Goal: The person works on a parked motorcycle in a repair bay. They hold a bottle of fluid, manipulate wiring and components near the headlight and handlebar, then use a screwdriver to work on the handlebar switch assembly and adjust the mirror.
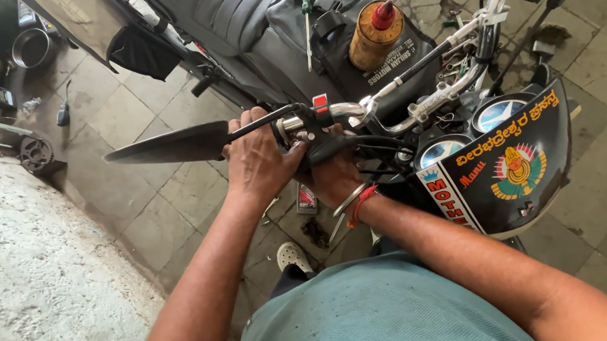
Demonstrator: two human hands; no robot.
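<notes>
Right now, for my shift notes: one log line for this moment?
left hand: grips handlebar end | right hand: on switch housing | mirror: attached | motorcycle: parked

The head camera looks steeply down, close over a motorcycle handlebar (390, 105) and tiled floor (154, 137).

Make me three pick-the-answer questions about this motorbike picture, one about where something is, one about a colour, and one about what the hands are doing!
1. Where does the brown bottle lie?
A. on the floor
B. on the black tank bag
C. in a hand

2. What colour is the bottle's cap?
A. red
B. blue
C. white

3. What are the two hands doing?
A. hanging free
B. gripping the handlebar end
C. holding a cup

Answers: 1 B, it rests on the bag beside a green-handled screwdriver. 2 A, the cone tip is red. 3 B, the left hand and right hand both close around the bar by the mirror.
</notes>
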